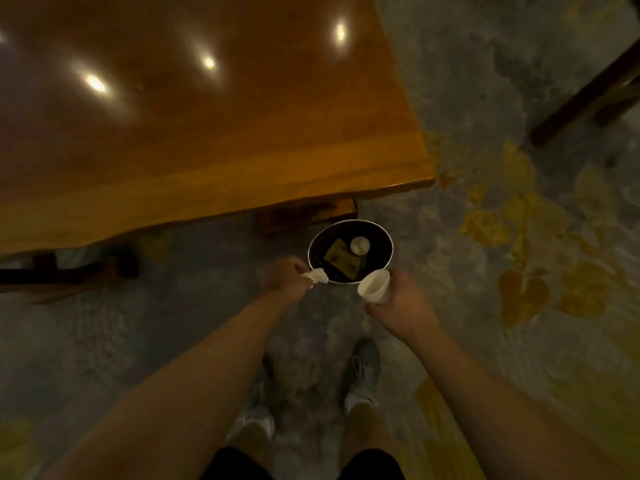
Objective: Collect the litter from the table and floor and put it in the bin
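A round metal bin (381,233) stands on the floor by the table corner. Inside it lie a yellow wrapper (341,258) and a white cup (360,244). My left hand (285,276) is at the bin's near-left rim, shut on a crumpled white tissue (317,276). My right hand (403,304) is at the near-right rim, holding a white paper cup (373,285) tilted with its mouth towards me.
A glossy wooden table (207,116) fills the upper left, its leg (304,216) just behind the bin. A dark chair leg (585,95) crosses the upper right. My feet (363,372) stand on grey floor with yellow patches (519,292).
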### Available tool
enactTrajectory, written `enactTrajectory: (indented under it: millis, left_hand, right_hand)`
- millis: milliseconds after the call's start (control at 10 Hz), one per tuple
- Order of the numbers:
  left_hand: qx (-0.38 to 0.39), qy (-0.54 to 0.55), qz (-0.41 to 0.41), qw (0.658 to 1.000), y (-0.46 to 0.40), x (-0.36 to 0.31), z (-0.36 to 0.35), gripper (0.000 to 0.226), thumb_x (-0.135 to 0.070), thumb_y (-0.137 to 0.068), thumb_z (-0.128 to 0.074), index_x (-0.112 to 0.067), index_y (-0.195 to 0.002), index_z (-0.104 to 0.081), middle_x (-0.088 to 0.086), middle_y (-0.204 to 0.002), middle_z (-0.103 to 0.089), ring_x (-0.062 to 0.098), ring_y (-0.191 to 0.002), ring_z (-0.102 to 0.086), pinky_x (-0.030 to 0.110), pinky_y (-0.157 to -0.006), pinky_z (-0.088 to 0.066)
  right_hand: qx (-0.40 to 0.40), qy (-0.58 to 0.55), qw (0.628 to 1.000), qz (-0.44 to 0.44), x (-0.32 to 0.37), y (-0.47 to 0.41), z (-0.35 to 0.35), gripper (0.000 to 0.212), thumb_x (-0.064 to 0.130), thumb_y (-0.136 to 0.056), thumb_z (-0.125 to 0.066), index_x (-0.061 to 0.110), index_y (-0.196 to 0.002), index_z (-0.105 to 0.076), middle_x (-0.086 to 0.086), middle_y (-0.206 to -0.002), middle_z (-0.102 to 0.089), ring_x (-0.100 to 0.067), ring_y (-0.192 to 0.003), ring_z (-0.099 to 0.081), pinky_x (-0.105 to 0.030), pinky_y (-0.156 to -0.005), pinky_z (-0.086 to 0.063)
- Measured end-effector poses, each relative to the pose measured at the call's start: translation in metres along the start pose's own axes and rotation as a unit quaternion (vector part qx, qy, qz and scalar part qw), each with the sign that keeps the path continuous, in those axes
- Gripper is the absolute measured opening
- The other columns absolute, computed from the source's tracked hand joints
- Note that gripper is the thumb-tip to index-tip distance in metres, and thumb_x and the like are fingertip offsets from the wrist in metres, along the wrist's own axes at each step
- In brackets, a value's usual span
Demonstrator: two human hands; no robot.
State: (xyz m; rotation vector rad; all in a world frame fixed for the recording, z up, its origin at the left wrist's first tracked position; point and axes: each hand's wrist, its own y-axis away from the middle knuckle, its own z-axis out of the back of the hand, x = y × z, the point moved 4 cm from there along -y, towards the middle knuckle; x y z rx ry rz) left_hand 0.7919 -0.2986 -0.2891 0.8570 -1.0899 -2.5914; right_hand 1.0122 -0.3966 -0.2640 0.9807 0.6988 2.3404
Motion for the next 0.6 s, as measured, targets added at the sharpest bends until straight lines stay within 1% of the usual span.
enactTrajectory:
  millis: [100,200,300,400,500,600]
  left_hand:
    - [-0.005,0.039,0.011,0.999,-0.05,0.0,-0.033,0.02,-0.008,-0.077,-0.079,-0.013,-0.09,-0.065,0.014,-0.099,-0.07,0.024,-0.087,-0.064,0.026,-0.068,-0.042]
    - [-0.003,0.031,0.013,0.999,-0.087,-0.003,-0.056,0.022,-0.014,-0.079,-0.079,-0.011,-0.098,-0.069,0.006,-0.096,-0.067,0.018,-0.083,-0.059,0.027,-0.07,-0.041]
    - [0.008,0.041,0.012,0.999,-0.117,0.004,-0.077,0.022,-0.017,-0.081,-0.077,-0.013,-0.101,-0.069,0.003,-0.097,-0.066,0.015,-0.081,-0.056,0.028,-0.069,-0.042]
    - [0.009,0.059,0.017,0.998,-0.137,0.017,-0.092,0.024,-0.02,-0.081,-0.078,-0.016,-0.103,-0.068,0.005,-0.103,-0.068,0.017,-0.084,-0.059,0.029,-0.068,-0.045]
    - [0.023,0.099,0.026,0.994,-0.145,0.029,-0.103,0.036,-0.031,-0.077,-0.082,-0.018,-0.106,-0.064,0.001,-0.102,-0.065,0.019,-0.091,-0.061,0.031,-0.072,-0.047]
    - [0.024,0.157,0.019,0.987,-0.147,0.035,-0.107,0.043,-0.03,-0.074,-0.085,-0.016,-0.108,-0.064,-0.002,-0.1,-0.062,0.017,-0.094,-0.061,0.032,-0.079,-0.049]
  right_hand:
    - [0.006,0.003,1.0,-0.009,-0.025,-0.056,-0.013,0.076,0.032,-0.067,-0.085,0.017,-0.131,-0.047,-0.01,-0.127,-0.056,-0.03,-0.113,-0.056,-0.045,-0.085,-0.053]
    - [0.009,0.019,1.0,-0.014,-0.041,-0.101,-0.025,0.077,0.03,-0.069,-0.084,0.014,-0.135,-0.047,-0.014,-0.13,-0.057,-0.035,-0.117,-0.056,-0.05,-0.091,-0.052]
    - [0.008,0.025,0.999,-0.027,-0.052,-0.134,-0.041,0.082,0.032,-0.069,-0.085,0.015,-0.138,-0.045,-0.013,-0.132,-0.056,-0.034,-0.119,-0.055,-0.051,-0.094,-0.051]
    - [0.01,0.042,0.999,-0.026,-0.056,-0.156,-0.054,0.086,0.035,-0.068,-0.086,0.017,-0.14,-0.042,-0.012,-0.135,-0.054,-0.033,-0.121,-0.054,-0.05,-0.096,-0.051]
    - [0.006,0.022,0.999,-0.027,-0.063,-0.167,-0.063,0.089,0.036,-0.068,-0.087,0.018,-0.141,-0.041,-0.011,-0.137,-0.052,-0.034,-0.121,-0.054,-0.05,-0.095,-0.051]
    - [-0.007,-0.006,0.999,-0.039,-0.067,-0.169,-0.069,0.092,0.037,-0.068,-0.088,0.017,-0.143,-0.038,-0.012,-0.14,-0.049,-0.033,-0.122,-0.054,-0.047,-0.096,-0.05]
